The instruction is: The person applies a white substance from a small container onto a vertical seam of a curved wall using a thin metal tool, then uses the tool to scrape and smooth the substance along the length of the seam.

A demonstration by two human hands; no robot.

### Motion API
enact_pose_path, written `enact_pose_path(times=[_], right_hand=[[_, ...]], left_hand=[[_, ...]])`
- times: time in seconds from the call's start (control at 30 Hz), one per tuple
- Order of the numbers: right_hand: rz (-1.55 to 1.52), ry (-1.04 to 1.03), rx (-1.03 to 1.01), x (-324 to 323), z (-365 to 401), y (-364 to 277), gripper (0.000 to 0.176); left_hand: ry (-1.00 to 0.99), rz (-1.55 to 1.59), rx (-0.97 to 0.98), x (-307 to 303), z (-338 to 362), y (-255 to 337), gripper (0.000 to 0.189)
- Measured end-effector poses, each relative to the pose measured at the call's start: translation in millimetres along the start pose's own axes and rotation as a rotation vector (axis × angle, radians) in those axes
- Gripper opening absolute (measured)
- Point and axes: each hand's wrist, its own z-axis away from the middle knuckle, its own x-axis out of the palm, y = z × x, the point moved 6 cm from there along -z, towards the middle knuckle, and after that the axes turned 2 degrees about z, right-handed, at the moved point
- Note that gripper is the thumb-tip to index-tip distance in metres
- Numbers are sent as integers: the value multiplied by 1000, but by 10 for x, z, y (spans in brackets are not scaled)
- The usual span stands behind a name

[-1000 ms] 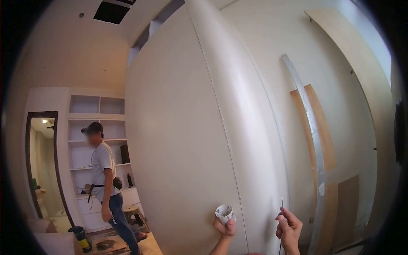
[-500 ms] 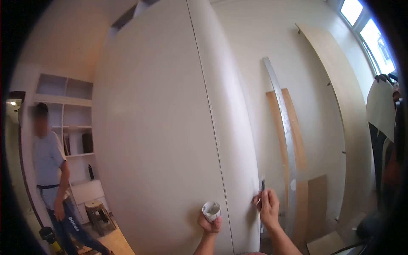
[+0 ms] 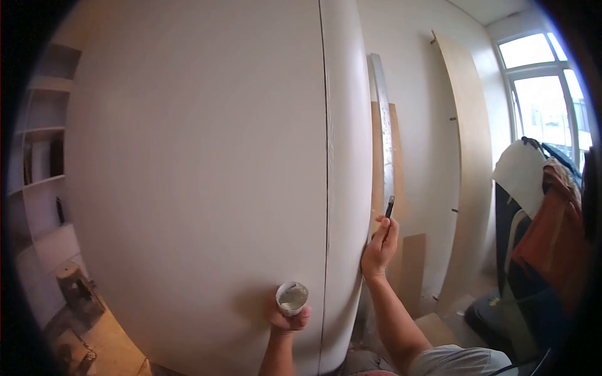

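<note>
Holding cup (image 3: 292, 298), left hand (image 3: 287, 318); right hand (image 3: 378, 246) pinches tool (image 3: 389, 207) (beside panel (image 3: 188, 156)).

The left hand (image 3: 290, 318) is being held low, fingers curled closed, while the right hand (image 3: 378, 245) is being held higher, fingers pinched, forearm extended.

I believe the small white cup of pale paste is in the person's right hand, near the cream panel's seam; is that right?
Not quite: the head view shows the small white cup of pale paste in the left hand, near the cream panel's seam. The right hand grips a thin dark tool.
</note>
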Motion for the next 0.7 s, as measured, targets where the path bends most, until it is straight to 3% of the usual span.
enact_pose_path(times=[0.07, 0.13, 0.17, 0.3, 0.4, 0.43, 0.5, 0.7], right_hand=[[-94, -32, 199, -2, -56, 185, 29], [-83, 22, 135, 7, -120, 114, 28], [-98, 38, 126, -4, -146, 104, 29], [-79, 66, 105, -50, -252, 238, 30], [-43, 73, 112, -75, -316, 288, 30], [-43, 78, 105, -89, -323, 272, 30], [-76, 83, 85, -92, -332, 225, 30], [-21, 93, 34, -108, -362, 288, 29]], left_hand=[[-32, 53, -59, 29, 74, -16, 71], [-8, 199, -37, 56, -24, 51, 49], [18, 164, -8, 52, -89, 116, 48], [-10, 55, 27, -26, 199, -80, 49], [-45, 58, 205, -44, 461, -156, 73], [-42, 65, 172, -42, 495, -146, 73], [11, -244, 263, -61, 541, -14, 73], [2, -246, 206, -184, 904, -189, 70]])
